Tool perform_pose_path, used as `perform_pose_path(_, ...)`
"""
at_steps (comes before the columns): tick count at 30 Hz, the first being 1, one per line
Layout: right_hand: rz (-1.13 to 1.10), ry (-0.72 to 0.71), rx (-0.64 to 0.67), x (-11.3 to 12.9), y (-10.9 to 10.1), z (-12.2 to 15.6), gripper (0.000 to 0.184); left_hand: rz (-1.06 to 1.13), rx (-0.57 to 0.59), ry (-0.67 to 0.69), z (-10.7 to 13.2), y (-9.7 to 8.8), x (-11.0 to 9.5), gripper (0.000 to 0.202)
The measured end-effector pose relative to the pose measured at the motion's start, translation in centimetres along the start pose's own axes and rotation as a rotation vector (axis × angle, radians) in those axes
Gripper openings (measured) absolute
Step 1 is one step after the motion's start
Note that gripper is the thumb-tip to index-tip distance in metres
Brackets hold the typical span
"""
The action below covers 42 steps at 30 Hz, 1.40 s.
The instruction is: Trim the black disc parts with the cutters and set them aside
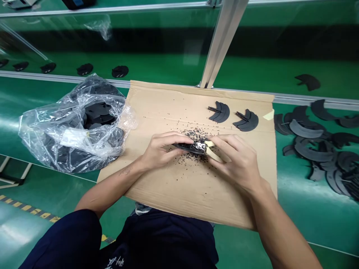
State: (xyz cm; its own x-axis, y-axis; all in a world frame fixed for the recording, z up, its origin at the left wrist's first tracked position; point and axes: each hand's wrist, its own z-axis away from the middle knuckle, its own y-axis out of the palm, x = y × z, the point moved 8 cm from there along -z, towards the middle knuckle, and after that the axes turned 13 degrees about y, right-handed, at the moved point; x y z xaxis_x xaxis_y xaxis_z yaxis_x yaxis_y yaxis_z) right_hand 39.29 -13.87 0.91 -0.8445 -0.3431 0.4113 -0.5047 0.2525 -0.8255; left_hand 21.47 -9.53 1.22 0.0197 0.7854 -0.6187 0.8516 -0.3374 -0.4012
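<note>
The left hand (pixel 158 150) grips the curved black part (pixel 183 147) by its left side, thumb and fingers pinching it from near and far, while the right hand (pixel 237 158) is wrapped around the pale yellow handles of the cutting pliers (pixel 213 154). The part is held over the middle of the cardboard sheet (pixel 168 190) on the desk (pixel 294 213), with the metal nose of the tool at its right end; whether the blades have closed on anything is too small to tell. Judging by the black crumbs (pixel 196 133) scattered beneath, this looks like trimming, and it would go best with the left pinch firm and the fingertips well clear of the blades. Laying the cutting edge flat along the surface should take off a stub without gouging the body, and short, controlled squeezes seem safer than twisting, which could crack a thin edge. Working low over the sheet would keep scraps off the pile of curved pieces (pixel 314 145) at the right and out of the clear plastic bag (pixel 71 138) at the left.
</note>
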Motion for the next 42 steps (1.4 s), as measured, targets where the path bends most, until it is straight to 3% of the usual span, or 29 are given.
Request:
perform_pose_path(7,0.051,-0.044,-0.039,0.7,-0.5,0.3,0.030,0.021,-0.015,0.029,0.2,0.0,0.0,0.023)
perform_pose_path(17,0.129,-0.059,0.025,1.2,-0.6,0.5,0.026,-0.001,0.003,0.157,0.2,0.0,-0.9,0.029)
perform_pose_path(23,-0.280,0.029,0.099,0.5,0.0,0.0,0.018,0.002,0.025,0.182,-0.1,-0.2,-1.5,0.030)
perform_pose_path(26,-0.239,0.108,0.041,-0.5,0.1,-0.3,0.021,-0.004,0.046,0.194,-0.2,-0.2,-1.6,0.030)
perform_pose_path(30,0.068,0.087,-0.045,-0.5,0.3,-0.4,0.027,-0.055,0.166,0.119,0.1,1.0,-0.9,0.038)
perform_pose_path(33,0.114,0.090,-0.062,-0.7,0.3,-0.5,0.030,-0.095,0.209,0.043,0.2,1.2,-0.5,0.039)
perform_pose_path(38,0.204,0.102,-0.117,-1.6,0.0,-0.6,0.031,-0.040,0.253,-0.148,-0.7,-0.5,0.4,0.025)
perform_pose_path(42,0.259,0.065,-0.066,-1.6,0.6,-0.4,0.034,-0.192,0.359,-0.157,-4.2,-3.1,2.5,0.038)
